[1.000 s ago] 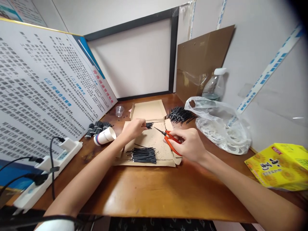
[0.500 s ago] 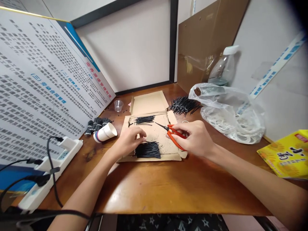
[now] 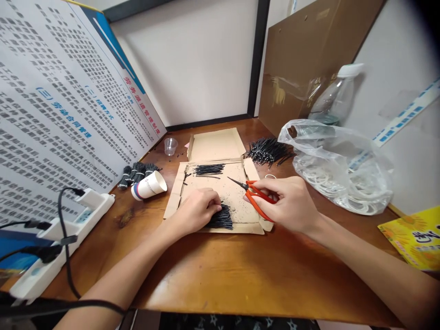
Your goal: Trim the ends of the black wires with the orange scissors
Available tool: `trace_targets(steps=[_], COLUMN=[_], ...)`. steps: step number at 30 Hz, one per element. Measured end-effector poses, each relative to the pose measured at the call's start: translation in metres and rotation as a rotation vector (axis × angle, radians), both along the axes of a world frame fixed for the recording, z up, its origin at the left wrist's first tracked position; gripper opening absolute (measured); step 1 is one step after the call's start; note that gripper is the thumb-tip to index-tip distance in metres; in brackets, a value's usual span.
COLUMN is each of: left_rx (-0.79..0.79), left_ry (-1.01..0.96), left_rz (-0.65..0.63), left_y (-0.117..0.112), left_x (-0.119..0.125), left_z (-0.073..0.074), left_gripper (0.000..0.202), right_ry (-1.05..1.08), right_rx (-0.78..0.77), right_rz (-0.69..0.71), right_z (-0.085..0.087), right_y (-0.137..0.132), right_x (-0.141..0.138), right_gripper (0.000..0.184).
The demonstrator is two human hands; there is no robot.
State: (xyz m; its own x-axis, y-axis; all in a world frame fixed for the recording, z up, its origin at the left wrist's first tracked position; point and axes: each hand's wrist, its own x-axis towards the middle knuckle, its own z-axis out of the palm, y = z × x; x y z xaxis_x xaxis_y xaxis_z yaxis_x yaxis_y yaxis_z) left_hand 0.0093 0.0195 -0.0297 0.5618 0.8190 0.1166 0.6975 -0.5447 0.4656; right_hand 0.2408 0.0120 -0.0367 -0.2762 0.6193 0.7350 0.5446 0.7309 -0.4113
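My right hand [image 3: 287, 199] grips red-handled scissors [image 3: 258, 196], whose slim dark blades point left over an opened cardboard box [image 3: 237, 192]. My left hand [image 3: 199, 208] rests over the near row of short black wires [image 3: 222, 220] and hides its left part. Its thumb and forefinger are pinched together; what lies between them is too small to make out. Farther back on the cardboard is a second, smaller row of black wires [image 3: 208, 169], with one loose wire [image 3: 210, 177] just in front. Tiny dark scraps dot the cardboard.
A loose heap of black wires [image 3: 267, 151] lies right of the cardboard, beside a clear bag [image 3: 340, 174] of white rings. Leftward are a tipped paper cup [image 3: 149, 185], tied wire bundles [image 3: 137, 173], a clear plastic cup [image 3: 170, 146] and a power strip [image 3: 82, 220].
My left hand has come down and rightward onto the near row of wires, covering more of it. The scissors stay in my right hand over the cardboard. The view has shifted slightly.
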Motion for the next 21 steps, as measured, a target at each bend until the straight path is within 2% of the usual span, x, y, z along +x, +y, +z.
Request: trace_targets(steps=[4, 7, 13, 16, 21], left_rx=[0.022, 0.013, -0.006, -0.007, -0.099], left_ry=[-0.031, -0.055, -0.218, -0.315, -0.453], left_rz=[0.005, 0.056, 0.092, 0.096, 0.103], left_y=[-0.001, -0.003, -0.007, -0.009, -0.014], left_x=[-0.002, -0.004, -0.006, -0.004, -0.002], left_z=[0.006, 0.014, 0.03, 0.033, 0.034], left_gripper=[0.012, 0.011, 0.009, 0.011, 0.013], right_ry=[0.0, 0.002, 0.018, 0.024, -0.021], right_rx=[0.002, -0.023, -0.118, -0.19, -0.272], right_rz=[0.002, 0.017, 0.044, 0.091, 0.165], right_z=[0.001, 0.002, 0.002, 0.003, 0.004], right_y=[0.0, 0.001, 0.0, -0.003, -0.006], right_x=[0.0, 0.0, -0.001, -0.002, -0.003], right_gripper=[0.019, 0.02, 0.019, 0.017, 0.018])
